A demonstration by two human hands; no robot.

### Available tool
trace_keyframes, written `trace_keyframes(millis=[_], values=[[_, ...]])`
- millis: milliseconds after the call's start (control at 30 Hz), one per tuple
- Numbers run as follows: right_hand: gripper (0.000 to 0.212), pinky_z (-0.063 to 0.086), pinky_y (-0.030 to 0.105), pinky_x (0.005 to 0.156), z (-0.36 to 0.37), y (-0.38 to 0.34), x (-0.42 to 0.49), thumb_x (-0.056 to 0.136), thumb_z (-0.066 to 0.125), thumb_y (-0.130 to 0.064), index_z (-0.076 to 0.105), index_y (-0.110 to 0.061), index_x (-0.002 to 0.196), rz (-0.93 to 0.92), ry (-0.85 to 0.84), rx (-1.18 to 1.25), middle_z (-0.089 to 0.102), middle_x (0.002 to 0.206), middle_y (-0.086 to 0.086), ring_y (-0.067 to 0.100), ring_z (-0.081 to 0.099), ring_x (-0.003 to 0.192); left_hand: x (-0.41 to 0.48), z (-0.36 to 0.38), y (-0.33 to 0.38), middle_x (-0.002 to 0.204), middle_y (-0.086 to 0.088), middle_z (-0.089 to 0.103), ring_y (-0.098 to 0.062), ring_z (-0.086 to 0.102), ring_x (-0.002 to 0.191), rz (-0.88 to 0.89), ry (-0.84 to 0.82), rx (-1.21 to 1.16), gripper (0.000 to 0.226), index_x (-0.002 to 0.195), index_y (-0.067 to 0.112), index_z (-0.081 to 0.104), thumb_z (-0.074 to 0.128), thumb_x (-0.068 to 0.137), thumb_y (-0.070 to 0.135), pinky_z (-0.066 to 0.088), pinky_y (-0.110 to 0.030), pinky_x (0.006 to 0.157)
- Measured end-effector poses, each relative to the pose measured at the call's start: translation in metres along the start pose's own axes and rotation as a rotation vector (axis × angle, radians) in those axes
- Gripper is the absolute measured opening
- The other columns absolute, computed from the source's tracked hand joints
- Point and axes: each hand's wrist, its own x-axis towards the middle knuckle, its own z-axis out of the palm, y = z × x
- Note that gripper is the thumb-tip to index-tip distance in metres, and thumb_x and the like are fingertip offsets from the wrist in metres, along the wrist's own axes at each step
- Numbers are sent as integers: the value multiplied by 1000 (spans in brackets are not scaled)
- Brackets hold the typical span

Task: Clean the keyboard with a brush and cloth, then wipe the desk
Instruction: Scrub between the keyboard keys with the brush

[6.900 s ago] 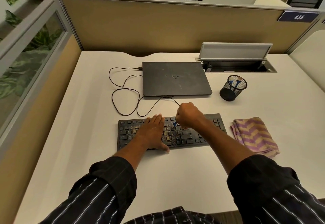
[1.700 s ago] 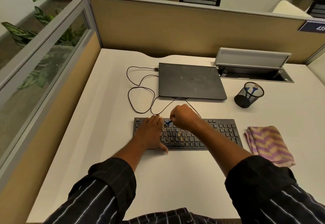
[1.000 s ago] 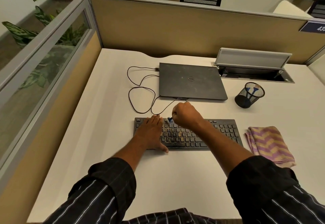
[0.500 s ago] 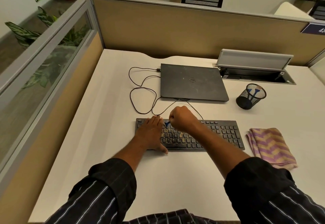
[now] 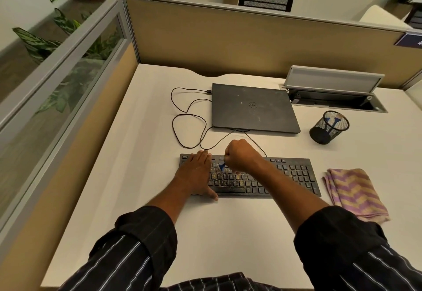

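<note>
A black keyboard [image 5: 290, 176] lies on the white desk [image 5: 146, 144], with yellowish crumbs on its middle keys. My left hand [image 5: 196, 174] rests flat on the keyboard's left part, fingers straight. My right hand [image 5: 239, 156] is a fist over the upper middle keys and grips a small blue brush [image 5: 222, 167]; only the brush's tip shows below the fist. A folded cloth [image 5: 354, 192] with purple and tan zigzags lies on the desk just right of the keyboard.
A closed dark laptop [image 5: 253, 108] sits behind the keyboard, its black cable [image 5: 182, 117] looping to the left. A black mesh pen cup [image 5: 328, 127] stands at the right. An open cable hatch [image 5: 335, 94] is at the back, with partition walls behind and left.
My right hand has shifted the brush a little back and forth over the upper middle keys. My left hand has stayed flat on the keyboard. The camera view drifted slightly.
</note>
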Motion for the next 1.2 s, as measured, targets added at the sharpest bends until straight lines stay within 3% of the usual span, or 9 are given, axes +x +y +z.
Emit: trace_keyframes(millis=[167, 333, 500, 767, 900, 1100, 1200], values=[[17, 60, 34, 71, -5, -5, 0, 89, 57, -7, 73, -3, 87, -12, 103, 43, 71, 82, 11, 20, 67, 71, -2, 0, -3, 168, -12, 4, -28, 3, 155, 11, 39, 28, 145, 159, 7, 2, 70, 58, 86, 11, -47, 125], [13, 61, 36, 73, 0, -6, -2, 88, 62, -11, 71, -3, 87, 20, 15, -2, 71, 82, 10, 21, 70, 72, -3, 0, -6, 168, -12, 2, -27, 1, 155, 18, 31, 10, 145, 159, 7, 0, 72, 59, 84, 10, -47, 125], [19, 57, 30, 65, -3, -16, -1, 89, 56, -7, 75, -5, 89, -26, 108, 41, 72, 83, 8, 19, 65, 69, -5, -2, -10, 167, -12, 7, -27, 4, 155, 42, 54, 20, 142, 159, 8, 5, 72, 60, 84, 10, -46, 125], [14, 61, 37, 70, 3, -24, 2, 88, 62, -11, 71, -3, 82, 15, 21, 0, 70, 78, 10, 23, 70, 69, -5, 0, -20, 168, -12, 5, -28, 2, 155, 41, 49, 33, 145, 159, 6, 3, 69, 58, 87, 7, -47, 126], [19, 61, 41, 66, -1, -28, 8, 87, 56, -8, 71, -4, 77, 15, 98, 32, 71, 75, 11, 24, 68, 67, -6, 0, -24, 168, -13, 5, -28, 3, 155, 50, 56, 45, 145, 159, 6, 4, 68, 58, 88, 8, -47, 126], [10, 61, 37, 73, 4, -31, 5, 86, 65, -12, 69, -3, 88, 47, 10, -27, 70, 83, 11, 22, 69, 72, -8, 1, -26, 168, -12, 3, -28, 2, 155, 55, 51, 37, 144, 159, 6, 3, 68, 59, 87, 7, -46, 126], [13, 61, 36, 70, 1, -33, 7, 86, 61, -9, 72, -4, 83, 22, 47, 7, 71, 80, 10, 21, 69, 69, -9, -1, -27, 168, -12, 5, -28, 3, 155, 63, 55, 29, 144, 159, 6, 3, 70, 59, 86, 7, -45, 126]])
